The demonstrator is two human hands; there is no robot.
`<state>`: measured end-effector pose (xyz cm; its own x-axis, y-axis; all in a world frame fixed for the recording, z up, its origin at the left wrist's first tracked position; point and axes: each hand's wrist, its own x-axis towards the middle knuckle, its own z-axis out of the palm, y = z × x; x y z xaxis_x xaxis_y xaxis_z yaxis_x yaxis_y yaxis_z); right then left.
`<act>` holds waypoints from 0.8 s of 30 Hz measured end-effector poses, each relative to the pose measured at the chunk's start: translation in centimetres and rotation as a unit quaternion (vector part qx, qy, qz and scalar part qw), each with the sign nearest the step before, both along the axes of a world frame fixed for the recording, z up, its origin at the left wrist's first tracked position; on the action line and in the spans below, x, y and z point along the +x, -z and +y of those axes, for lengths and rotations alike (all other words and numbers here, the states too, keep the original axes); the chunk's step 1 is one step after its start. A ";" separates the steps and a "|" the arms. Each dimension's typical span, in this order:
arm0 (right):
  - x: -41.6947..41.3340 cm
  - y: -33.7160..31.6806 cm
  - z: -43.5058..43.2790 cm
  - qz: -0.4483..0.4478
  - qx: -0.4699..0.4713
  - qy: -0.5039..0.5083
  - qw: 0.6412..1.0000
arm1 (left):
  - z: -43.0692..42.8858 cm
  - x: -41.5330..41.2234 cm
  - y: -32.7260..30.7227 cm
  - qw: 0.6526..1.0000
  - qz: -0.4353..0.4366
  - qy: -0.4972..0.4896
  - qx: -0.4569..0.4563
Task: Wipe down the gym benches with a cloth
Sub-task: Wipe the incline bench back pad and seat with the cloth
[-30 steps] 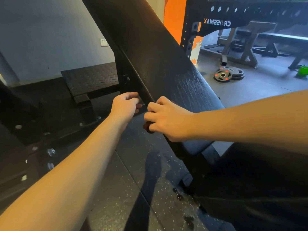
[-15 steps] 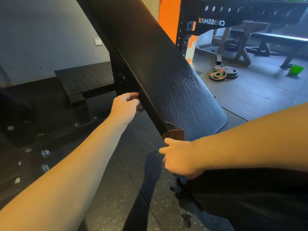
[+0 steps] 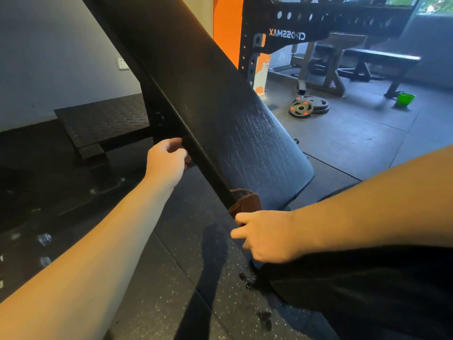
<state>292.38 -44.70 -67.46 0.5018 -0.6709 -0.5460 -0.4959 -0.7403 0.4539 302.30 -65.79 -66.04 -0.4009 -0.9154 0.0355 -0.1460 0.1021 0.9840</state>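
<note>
While the cloth (image 3: 245,203) sits at the low end of the tilted bench (image 3: 220,106), folded over its left side edge, the wipe looks to be in mid-course rather than near its close. The right hand (image 3: 266,235) grasps the brown cloth from below, fingers curled on it, and holds it to the edge just above the pad's bottom corner. The left hand (image 3: 166,160) is higher up the same edge, its fingers curled round it, seemingly to steady the pad.

With the cloth at the foot of that edge, I judge this side about finished. The broad face shows a cracked, faintly shiny grain. Whether that is wear, damp or only light I cannot tell, so it is no proof of wiping. The far edge may yet need a pass, and the seat is hidden behind the right arm and dark clothing. A flat bench (image 3: 382,57) stands well apart at the back right and shows no sign either way; as the task speaks of benches, I take it to be left to do. A green bucket (image 3: 405,98) stands on the floor near its foot.

The one readable mark is on the rack (image 3: 318,23): "CROSSMAX", mirrored here, in white letters with an orange X. The plates (image 3: 308,106) on the floor carry red spots, but any lettering is too small to read.
</note>
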 end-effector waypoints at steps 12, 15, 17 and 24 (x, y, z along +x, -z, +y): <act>-2.6 -6.0 -3.3 -0.212 -0.163 0.057 0.962 | 0.6 -0.5 -1.2 0.992 0.069 -0.085 -0.065; -2.5 -7.4 -6.1 -0.268 -0.314 0.109 0.904 | 0.7 -0.5 -1.3 0.993 0.060 -0.080 -0.064; -3.8 -7.3 -7.1 -0.285 -0.395 0.175 0.856 | 0.6 -0.2 -1.6 0.994 0.058 -0.067 -0.065; -1.9 -1.7 -7.9 -0.468 -0.476 0.527 0.525 | 0.9 0.2 -1.4 0.993 0.048 -0.043 -0.099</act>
<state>290.45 -52.58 -65.71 -0.6737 -0.5904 0.4445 -0.7384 0.5124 -0.4385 302.55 -64.90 -64.62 -0.3085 -0.9173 0.2519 -0.0682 0.2854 0.9560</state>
